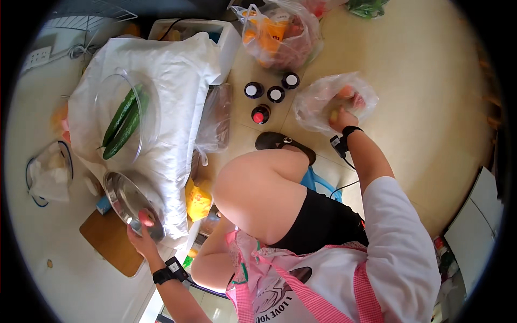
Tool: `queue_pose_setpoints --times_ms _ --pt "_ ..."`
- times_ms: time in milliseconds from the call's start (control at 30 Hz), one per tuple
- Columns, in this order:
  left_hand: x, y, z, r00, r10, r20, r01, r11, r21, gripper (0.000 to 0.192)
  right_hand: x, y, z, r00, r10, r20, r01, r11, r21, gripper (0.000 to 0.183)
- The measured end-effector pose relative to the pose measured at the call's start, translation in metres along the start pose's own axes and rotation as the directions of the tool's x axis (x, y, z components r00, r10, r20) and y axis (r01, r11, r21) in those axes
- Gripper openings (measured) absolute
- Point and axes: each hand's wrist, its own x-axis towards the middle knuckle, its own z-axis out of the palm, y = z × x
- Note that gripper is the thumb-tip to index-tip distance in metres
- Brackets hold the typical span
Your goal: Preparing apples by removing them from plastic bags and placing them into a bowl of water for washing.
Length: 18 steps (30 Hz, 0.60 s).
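My left hand (142,245) grips the near rim of a tilted stainless steel bowl (117,198), thumb over the edge. A pinkish-red roundish item, perhaps a tomato (146,217), lies inside by my thumb. Farther along the white cloth, two cucumbers (126,121) rest in a clear bowl (151,133). My right hand (346,120) reaches down into a thin clear plastic bag (309,101) on the floor. Reddish items (345,91) and something yellowish (333,116) show in the bag near my fingers. Whether those fingers hold anything is unclear.
Several dark bottles (276,94) stand on the tiled floor near the right-hand bag. Beyond them sits a fuller plastic bag (297,48). A brown wooden board (111,246) lies beside the steel bowl. A yellow package (198,200) is by the cloth-covered surface (173,72).
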Motion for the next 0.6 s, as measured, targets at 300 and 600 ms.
queue_pose_setpoints --times_ms 300,600 --pt "-0.015 0.048 -0.026 0.983 0.019 -0.180 -0.018 1.000 0.007 0.052 -0.077 0.005 -0.066 0.811 -0.133 -0.570 0.431 0.794 0.428 0.063" --pt "-0.043 0.074 -0.041 0.906 0.240 -0.349 -0.315 0.932 -0.178 0.052 -0.176 -0.048 -0.197 0.403 -0.915 -0.026 -0.532 -0.257 0.807 0.055"
